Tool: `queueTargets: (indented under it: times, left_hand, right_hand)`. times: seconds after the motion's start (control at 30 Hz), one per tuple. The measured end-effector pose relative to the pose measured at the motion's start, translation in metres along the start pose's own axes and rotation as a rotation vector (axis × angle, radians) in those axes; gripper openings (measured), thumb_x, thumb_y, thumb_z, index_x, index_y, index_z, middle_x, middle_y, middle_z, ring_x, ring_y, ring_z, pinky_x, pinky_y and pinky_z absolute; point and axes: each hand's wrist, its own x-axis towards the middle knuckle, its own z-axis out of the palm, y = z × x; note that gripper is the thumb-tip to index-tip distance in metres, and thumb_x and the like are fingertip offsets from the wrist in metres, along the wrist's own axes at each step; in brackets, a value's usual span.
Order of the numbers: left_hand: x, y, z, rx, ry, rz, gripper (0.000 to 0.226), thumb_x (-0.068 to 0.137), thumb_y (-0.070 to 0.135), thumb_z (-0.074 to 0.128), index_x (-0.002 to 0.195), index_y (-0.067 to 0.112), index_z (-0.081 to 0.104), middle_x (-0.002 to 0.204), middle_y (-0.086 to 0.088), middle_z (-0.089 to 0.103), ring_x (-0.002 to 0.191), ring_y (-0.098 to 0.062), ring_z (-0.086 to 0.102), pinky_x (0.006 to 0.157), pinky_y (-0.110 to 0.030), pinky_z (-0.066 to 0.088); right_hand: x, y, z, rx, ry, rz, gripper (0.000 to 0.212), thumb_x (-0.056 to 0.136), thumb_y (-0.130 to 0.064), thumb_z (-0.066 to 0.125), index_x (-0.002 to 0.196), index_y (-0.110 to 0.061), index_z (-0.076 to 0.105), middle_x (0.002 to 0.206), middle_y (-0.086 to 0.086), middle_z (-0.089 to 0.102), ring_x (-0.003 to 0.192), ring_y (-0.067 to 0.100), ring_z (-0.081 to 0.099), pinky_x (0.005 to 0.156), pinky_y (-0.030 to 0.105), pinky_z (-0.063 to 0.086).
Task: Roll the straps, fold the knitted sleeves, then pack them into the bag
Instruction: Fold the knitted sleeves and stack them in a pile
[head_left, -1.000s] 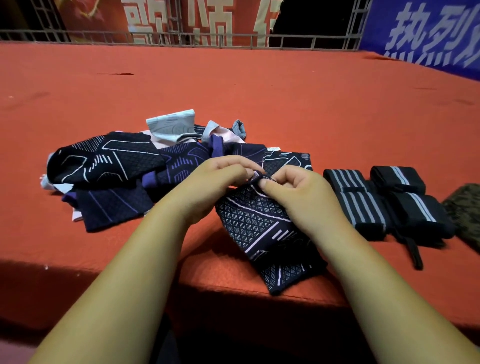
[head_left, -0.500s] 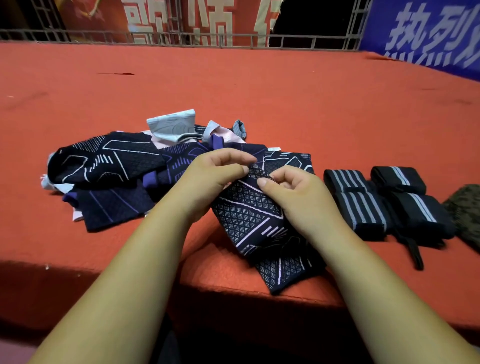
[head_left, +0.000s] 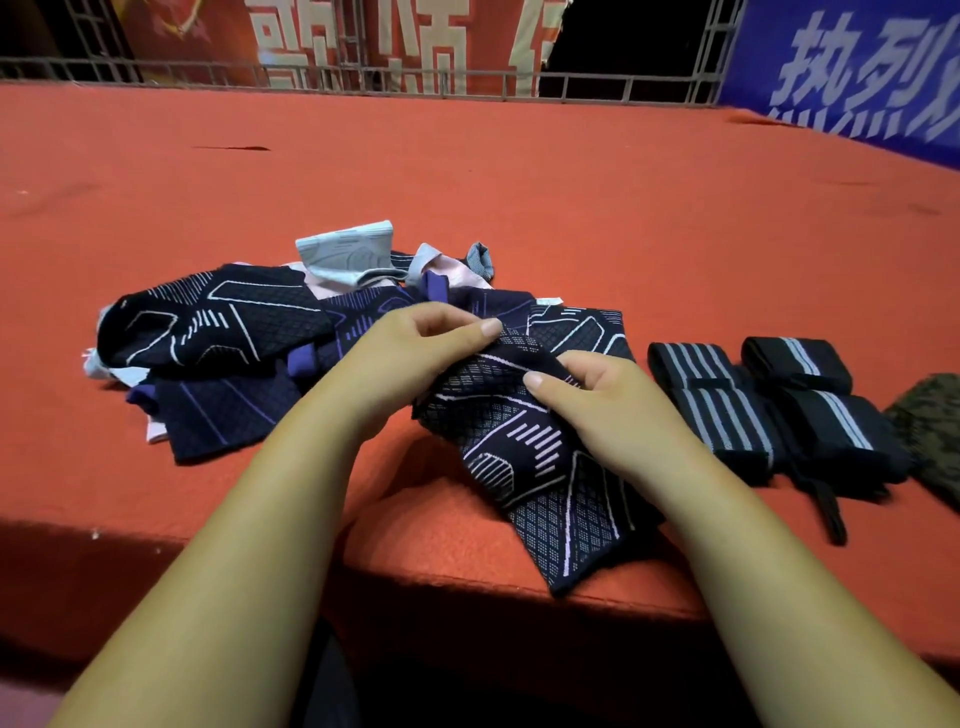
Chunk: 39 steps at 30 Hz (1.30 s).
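Two hands: the left hand (head_left: 410, 353) and the right hand (head_left: 597, 410) each pinch the far end of one dark navy knitted sleeve with white line pattern (head_left: 540, 467), thumbs on top and fingers curled into the fabric.
Held sleeve: it lies slantwise on the red carpeted platform (head_left: 519, 182), its far end lifted and its near corner at the platform's front edge.
Front edge: it runs under both forearms, with dark shadow below.
Open room: wide bare carpet stretches beyond the cloth to the grey metal railing (head_left: 363, 83).
Left side: a heap of navy, purple, pink and pale grey knitted sleeves (head_left: 218, 332) reaches under the left hand and touches the held sleeve.
Right side: rolled black straps with grey stripes (head_left: 717, 410) sit just beside the right hand, and a loose black tail points toward the front edge.
Cut off: a mottled green-brown fabric piece (head_left: 930, 431) is sliced by the right border, so what it is cannot be told.
Hidden: most fingertips are under fabric, and the heap's count is unclear.
Background: the red banner (head_left: 363, 41) and the blue banner (head_left: 857, 78) are cropped.
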Motion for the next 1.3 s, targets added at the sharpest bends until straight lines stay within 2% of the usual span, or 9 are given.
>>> queueTargets:
  times: [0.1, 0.2, 0.43, 0.73, 0.87, 1.0, 1.07, 1.2, 1.3]
  left_hand:
    - [0.0, -0.005, -0.009, -0.007, -0.195, -0.122, 0.042, 0.083, 0.052, 0.088, 0.106, 0.018, 0.08, 0.092, -0.006, 0.075, 0.077, -0.022, 0.063, 0.064, -0.031, 0.045]
    - [0.001, -0.008, -0.021, -0.091, -0.275, -0.145, 0.049, 0.077, 0.026, 0.094, 0.121, 0.013, 0.075, 0.087, 0.0, 0.065, 0.072, -0.014, 0.058, 0.057, -0.024, 0.045]
    - [-0.005, -0.013, -0.033, 0.051, -0.475, -0.155, 0.036, 0.077, 0.011, 0.088, 0.11, 0.022, 0.078, 0.1, 0.0, 0.06, 0.091, -0.011, 0.061, 0.08, -0.03, 0.055]
    - [0.004, -0.021, -0.025, 0.058, -0.225, -0.054, 0.018, 0.101, -0.006, 0.062, 0.104, 0.009, 0.071, 0.088, -0.006, 0.069, 0.072, -0.014, 0.065, 0.068, -0.025, 0.06]
    - [0.013, -0.013, -0.013, -0.323, 0.054, 0.042, 0.012, 0.105, 0.006, 0.063, 0.11, 0.008, 0.074, 0.093, -0.009, 0.069, 0.082, -0.024, 0.058, 0.066, -0.022, 0.056]
    - [-0.002, 0.0, 0.002, -0.381, -0.214, -0.189, 0.034, 0.108, 0.043, 0.058, 0.096, 0.024, 0.084, 0.1, -0.006, 0.08, 0.078, -0.02, 0.074, 0.072, -0.03, 0.061]
    - [-0.007, -0.004, 0.008, -0.309, -0.379, -0.26, 0.027, 0.104, 0.037, 0.065, 0.118, 0.019, 0.08, 0.113, -0.01, 0.08, 0.085, -0.022, 0.076, 0.08, -0.036, 0.063]
    - [-0.006, -0.007, 0.011, -0.286, -0.258, -0.195, 0.068, 0.092, 0.003, 0.078, 0.15, 0.024, 0.05, 0.124, -0.011, 0.078, 0.102, -0.025, 0.077, 0.078, -0.038, 0.064]
    - [-0.004, -0.002, 0.014, -0.31, -0.177, -0.056, 0.045, 0.095, 0.0, 0.075, 0.133, 0.023, 0.068, 0.119, -0.011, 0.075, 0.104, -0.025, 0.075, 0.085, -0.039, 0.062]
  right_hand:
    - [0.002, 0.001, -0.001, 0.025, 0.044, 0.024, 0.024, 0.1, -0.036, 0.073, 0.089, -0.014, 0.076, 0.083, 0.001, 0.081, 0.069, 0.009, 0.068, 0.074, 0.041, 0.056]
    - [0.002, 0.0, -0.005, 0.028, 0.062, 0.038, 0.025, 0.099, -0.035, 0.074, 0.09, -0.011, 0.076, 0.085, 0.005, 0.081, 0.07, 0.013, 0.07, 0.076, 0.041, 0.058]
    - [0.003, 0.001, -0.011, 0.079, 0.07, 0.079, 0.023, 0.096, -0.032, 0.076, 0.093, -0.009, 0.078, 0.084, 0.008, 0.082, 0.09, 0.038, 0.078, 0.084, 0.053, 0.062]
    - [0.003, 0.003, -0.01, 0.101, 0.005, 0.136, 0.017, 0.098, -0.033, 0.075, 0.099, -0.019, 0.083, 0.088, 0.002, 0.084, 0.085, 0.027, 0.082, 0.093, 0.052, 0.064]
    - [0.003, 0.003, -0.004, 0.185, 0.038, 0.101, 0.034, 0.1, -0.045, 0.067, 0.107, -0.013, 0.077, 0.099, 0.003, 0.084, 0.097, 0.03, 0.081, 0.101, 0.061, 0.058]
    - [0.008, 0.005, 0.005, 0.31, 0.109, 0.09, 0.037, 0.104, -0.047, 0.058, 0.112, -0.016, 0.075, 0.108, 0.002, 0.083, 0.107, 0.029, 0.078, 0.105, 0.062, 0.056]
    - [0.009, 0.007, 0.007, 0.276, 0.154, 0.098, 0.038, 0.104, -0.048, 0.055, 0.11, -0.015, 0.073, 0.104, 0.0, 0.083, 0.104, 0.027, 0.079, 0.103, 0.061, 0.056]
    - [0.012, 0.01, 0.007, 0.387, 0.195, 0.144, 0.03, 0.105, -0.035, 0.061, 0.107, -0.01, 0.077, 0.101, 0.004, 0.084, 0.1, 0.028, 0.08, 0.101, 0.058, 0.059]
    - [0.012, 0.005, 0.004, 0.56, 0.165, 0.181, 0.018, 0.104, -0.02, 0.065, 0.108, -0.007, 0.077, 0.106, 0.014, 0.083, 0.097, 0.03, 0.081, 0.094, 0.052, 0.063]
